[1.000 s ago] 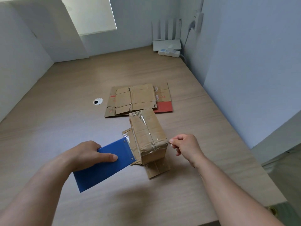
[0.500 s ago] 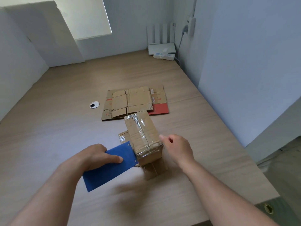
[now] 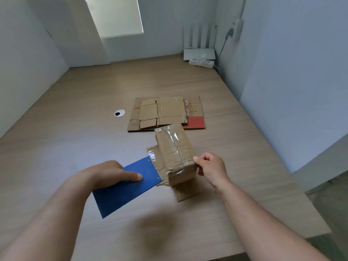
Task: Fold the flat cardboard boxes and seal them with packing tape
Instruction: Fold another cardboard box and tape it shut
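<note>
I have open tabletop [image 3: 71,129] left of my left hand [image 3: 111,174], which grips the blue board [image 3: 130,193]. My right hand [image 3: 211,169] pinches the near corner of the taped box [image 3: 175,149].

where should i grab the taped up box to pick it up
Grip the box across its two long side walls from above, mid-length. Loose flaps stick out at its near end and left base, and the blue board crowds the left side, so lead from the right.
</note>
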The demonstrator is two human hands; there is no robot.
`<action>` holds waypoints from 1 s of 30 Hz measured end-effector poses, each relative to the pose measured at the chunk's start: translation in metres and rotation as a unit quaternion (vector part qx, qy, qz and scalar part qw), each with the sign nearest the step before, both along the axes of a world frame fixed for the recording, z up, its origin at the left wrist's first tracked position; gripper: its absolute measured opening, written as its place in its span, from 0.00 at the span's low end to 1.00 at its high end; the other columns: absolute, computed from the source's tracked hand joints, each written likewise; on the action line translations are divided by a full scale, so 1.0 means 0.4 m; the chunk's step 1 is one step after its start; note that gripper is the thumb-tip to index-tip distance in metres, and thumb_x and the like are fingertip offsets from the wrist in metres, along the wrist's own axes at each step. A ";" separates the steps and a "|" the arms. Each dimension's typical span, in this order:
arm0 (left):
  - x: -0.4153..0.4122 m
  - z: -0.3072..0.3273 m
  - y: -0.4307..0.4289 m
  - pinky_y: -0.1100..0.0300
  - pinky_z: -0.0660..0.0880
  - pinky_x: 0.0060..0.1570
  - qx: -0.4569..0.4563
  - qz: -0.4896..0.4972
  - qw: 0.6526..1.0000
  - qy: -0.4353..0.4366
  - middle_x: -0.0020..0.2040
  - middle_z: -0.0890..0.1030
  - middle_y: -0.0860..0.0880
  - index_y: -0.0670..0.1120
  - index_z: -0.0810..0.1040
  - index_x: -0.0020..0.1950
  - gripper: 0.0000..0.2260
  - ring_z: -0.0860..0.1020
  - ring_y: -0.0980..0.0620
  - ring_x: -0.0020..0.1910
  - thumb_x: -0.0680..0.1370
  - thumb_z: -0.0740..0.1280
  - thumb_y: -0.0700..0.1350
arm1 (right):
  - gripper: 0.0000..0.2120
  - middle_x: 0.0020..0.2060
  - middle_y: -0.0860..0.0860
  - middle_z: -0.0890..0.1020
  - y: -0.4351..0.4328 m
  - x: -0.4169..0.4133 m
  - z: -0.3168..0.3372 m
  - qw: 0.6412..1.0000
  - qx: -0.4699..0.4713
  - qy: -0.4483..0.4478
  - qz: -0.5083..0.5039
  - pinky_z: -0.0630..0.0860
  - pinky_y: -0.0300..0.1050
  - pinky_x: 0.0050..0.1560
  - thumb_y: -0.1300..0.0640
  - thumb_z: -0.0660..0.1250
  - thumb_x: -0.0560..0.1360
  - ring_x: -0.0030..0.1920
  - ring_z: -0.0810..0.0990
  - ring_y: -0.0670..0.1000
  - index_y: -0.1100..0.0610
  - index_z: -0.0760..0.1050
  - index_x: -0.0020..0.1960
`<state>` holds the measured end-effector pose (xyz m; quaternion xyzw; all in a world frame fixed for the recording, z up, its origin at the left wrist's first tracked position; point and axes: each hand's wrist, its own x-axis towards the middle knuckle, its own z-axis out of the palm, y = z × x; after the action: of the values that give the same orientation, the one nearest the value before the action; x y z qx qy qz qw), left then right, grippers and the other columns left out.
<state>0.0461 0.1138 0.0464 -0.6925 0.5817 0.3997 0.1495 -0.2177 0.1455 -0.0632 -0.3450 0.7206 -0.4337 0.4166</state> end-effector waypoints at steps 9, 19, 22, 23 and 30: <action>-0.038 -0.136 0.025 0.61 0.69 0.43 -0.181 -0.148 0.924 -0.302 0.52 0.79 0.52 0.49 0.75 0.59 0.15 0.77 0.51 0.48 0.78 0.60 0.54 | 0.15 0.33 0.60 0.79 -0.001 0.004 0.012 0.997 0.019 0.075 0.017 0.74 0.50 0.39 0.52 0.68 0.74 0.35 0.74 0.55 0.63 0.72 0.36; 0.018 -0.268 0.081 0.58 0.70 0.42 -0.255 -0.062 0.938 -0.227 0.55 0.80 0.47 0.45 0.55 0.73 0.25 0.79 0.47 0.52 0.81 0.53 0.56 | 0.11 0.38 0.50 0.79 0.006 0.044 0.043 0.980 0.004 0.185 0.072 0.64 0.42 0.39 0.51 0.65 0.77 0.42 0.75 0.52 0.59 0.77 0.43; -0.007 -0.275 0.111 0.49 0.75 0.57 -0.376 -0.077 0.904 -0.188 0.62 0.76 0.40 0.38 0.64 0.72 0.28 0.76 0.41 0.60 0.78 0.57 0.54 | 0.11 0.40 0.50 0.79 0.008 0.043 0.042 0.978 0.015 0.192 0.073 0.67 0.43 0.40 0.50 0.64 0.77 0.43 0.76 0.52 0.56 0.76 0.43; -0.038 -0.268 0.126 0.46 0.74 0.61 -0.447 -0.094 0.881 -0.121 0.64 0.75 0.38 0.36 0.68 0.70 0.28 0.75 0.40 0.62 0.77 0.56 0.54 | 0.11 0.40 0.50 0.79 0.009 0.041 0.041 0.978 0.018 0.196 0.072 0.68 0.44 0.41 0.49 0.64 0.77 0.44 0.76 0.52 0.56 0.75 0.43; -0.268 -0.211 0.136 0.56 0.69 0.64 -0.267 0.137 0.920 0.253 0.66 0.75 0.49 0.47 0.66 0.71 0.18 0.72 0.48 0.66 0.84 0.50 0.51 | 0.13 0.46 0.52 0.80 0.008 0.044 0.049 0.965 0.041 0.241 0.098 0.69 0.45 0.43 0.46 0.60 0.79 0.46 0.75 0.53 0.55 0.73 0.45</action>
<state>-0.0609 0.1684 -0.0381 -0.6551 0.5848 0.4082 -0.2496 -0.1999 0.1485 -0.0437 -0.4911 0.7795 -0.2647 0.2848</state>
